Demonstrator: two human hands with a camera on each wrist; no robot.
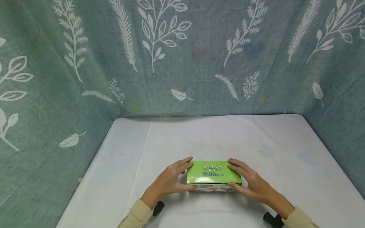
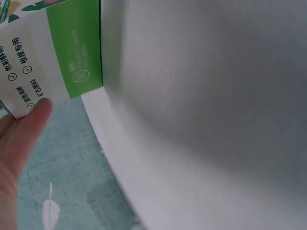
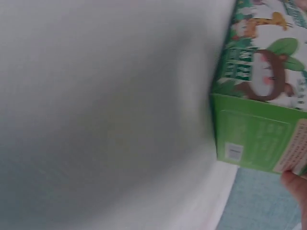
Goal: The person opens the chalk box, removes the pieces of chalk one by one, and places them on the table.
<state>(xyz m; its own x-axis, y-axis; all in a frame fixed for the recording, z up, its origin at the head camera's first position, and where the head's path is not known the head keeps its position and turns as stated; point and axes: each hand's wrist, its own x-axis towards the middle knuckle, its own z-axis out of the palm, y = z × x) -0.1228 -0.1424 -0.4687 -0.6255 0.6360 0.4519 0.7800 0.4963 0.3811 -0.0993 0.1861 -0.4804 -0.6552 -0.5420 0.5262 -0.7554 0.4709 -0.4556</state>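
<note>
A cardboard box (image 1: 214, 177) with a bright green printed top lies near the front of the white table. My left hand (image 1: 171, 179) grips its left end, thumb along the near side and fingers at the far corner. At the other end my right hand (image 1: 253, 182) holds it the same way, fingers over the top edge. In the left wrist view the box (image 2: 74, 52) shows a white and green side with printed text, a fingertip against its edge. Cartoon animals and a green panel cover the box (image 3: 254, 134) in the right wrist view.
White cloth covers the table (image 1: 199, 136). Green-blue curtains (image 1: 199, 85) with white leaf prints enclose it at the back and both sides. Black wrist-worn devices show beneath the left forearm (image 1: 158, 208) and the right forearm (image 1: 273, 219).
</note>
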